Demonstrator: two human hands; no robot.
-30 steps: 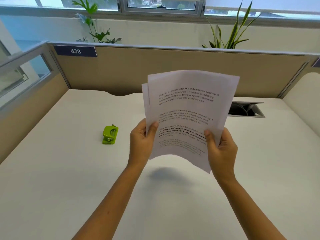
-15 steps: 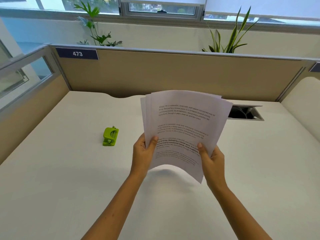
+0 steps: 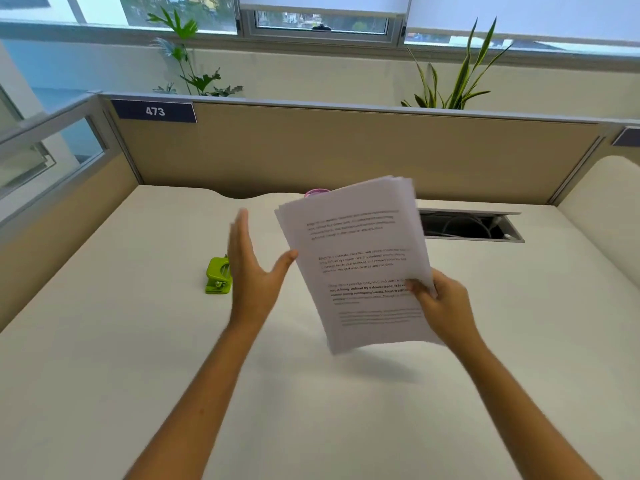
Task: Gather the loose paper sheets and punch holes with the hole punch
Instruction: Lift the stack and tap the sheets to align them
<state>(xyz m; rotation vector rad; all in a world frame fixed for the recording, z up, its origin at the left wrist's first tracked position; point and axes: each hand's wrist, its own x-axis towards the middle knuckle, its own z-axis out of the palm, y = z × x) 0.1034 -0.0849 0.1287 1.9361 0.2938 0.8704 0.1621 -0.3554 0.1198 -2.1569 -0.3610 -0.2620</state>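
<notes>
A stack of printed white paper sheets (image 3: pixel 360 258) hangs above the desk, tilted to the left, with my right hand (image 3: pixel 441 308) gripping its lower right edge. My left hand (image 3: pixel 254 271) is open, fingers straight and thumb spread, just left of the stack; its thumb tip reaches the stack's left edge. The green hole punch (image 3: pixel 217 276) sits on the white desk (image 3: pixel 104 341), partly hidden behind my left hand.
A pink round object (image 3: pixel 316 192) peeks out behind the top of the sheets. A cable cut-out (image 3: pixel 471 226) opens in the desk at the back right. Beige partition panels (image 3: pixel 346 150) wall the desk at the back and both sides.
My left hand has let go of the sheets and opened beside them. The right hand alone now holds the stack, which has dropped lower and tilted left.
</notes>
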